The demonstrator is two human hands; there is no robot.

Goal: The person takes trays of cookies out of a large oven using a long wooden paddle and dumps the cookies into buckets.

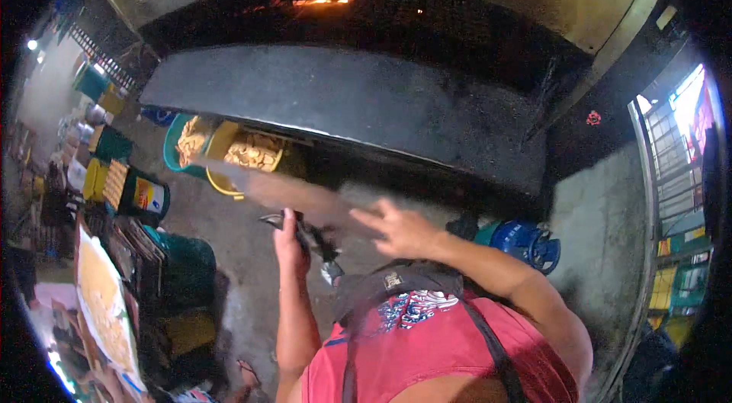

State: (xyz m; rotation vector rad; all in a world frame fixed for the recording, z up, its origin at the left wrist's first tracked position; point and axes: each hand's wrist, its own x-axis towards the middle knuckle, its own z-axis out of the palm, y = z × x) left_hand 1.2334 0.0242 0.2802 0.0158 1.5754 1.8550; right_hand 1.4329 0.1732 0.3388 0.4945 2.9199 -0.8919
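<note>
A long, flat brownish tray or board [293, 197], smeared by motion, slants in front of me below the black ledge. At its right end my right hand [396, 229] grips it, with the fingers partly spread over the surface. My left hand [290, 243] is closed, thumb up, around a black object [309, 239] beside the tray's near edge. Its kind is unclear, and it hangs down to a pale, shiny tip. Blur hides whether the left fingers also touch the tray.
A black ledge [343, 90] fronts an oven opening with flames [324, 1]. Beneath it stand a green tub [174, 145] and a yellow tub [218, 182] holding bread-like pieces. A blue gas cylinder [526, 245] stands right. Stacked trays [141, 243] and a pale oval surface [103, 300] lie left.
</note>
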